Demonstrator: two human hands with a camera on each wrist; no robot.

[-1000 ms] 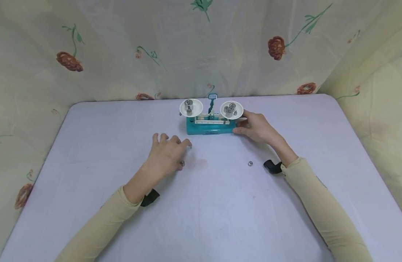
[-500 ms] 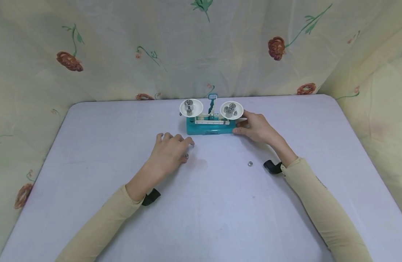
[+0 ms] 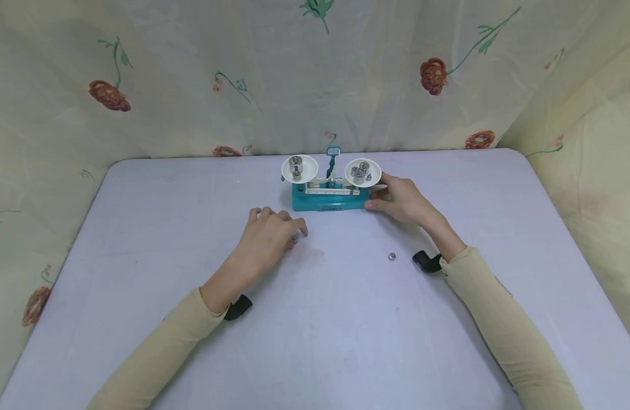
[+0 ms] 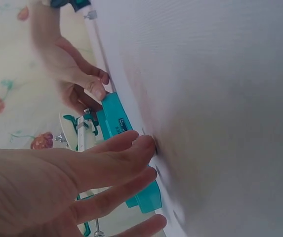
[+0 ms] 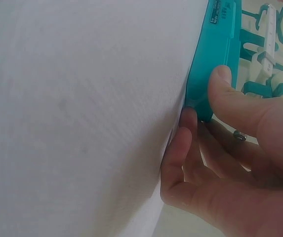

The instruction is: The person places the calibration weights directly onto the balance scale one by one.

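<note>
Far back on the table stands a teal balance scale (image 3: 329, 203) with two white pans. Its right end is gripped by my right hand (image 3: 401, 199); in the right wrist view the thumb (image 5: 222, 81) lies on the teal base and the fingers curl round the end. My left hand (image 3: 265, 239) is low over the table in front of the scale, pinching a small metal weight (image 3: 294, 239) between thumb and index finger. The left wrist view shows those fingertips together, mostly hiding the weight, with the other fingers apart.
Metal weights sit in the left pan (image 3: 311, 169), and several more in the right pan (image 3: 377, 171). A small loose weight (image 3: 392, 256) lies on the white table (image 3: 346, 330) near the right wrist's black camera mount (image 3: 426, 262). A flowered curtain (image 3: 294, 74) hangs behind the table.
The left hand has moved slightly forward and right, and its index finger has curled down towards the thumb, with the small weight moving along. The right hand and the scale have stayed put.
</note>
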